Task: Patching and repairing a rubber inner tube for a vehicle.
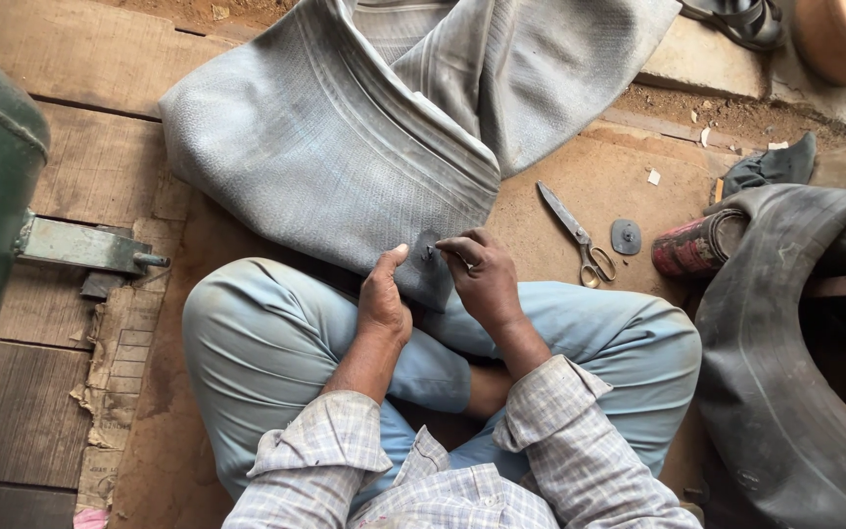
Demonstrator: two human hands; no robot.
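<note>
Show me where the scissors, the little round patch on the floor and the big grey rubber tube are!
scissors point(580, 238): head view, on the blades near the pivot.
round patch point(626, 236): head view, on its middle.
grey rubber tube point(345, 147): head view, on its ribbed flat surface.
</note>
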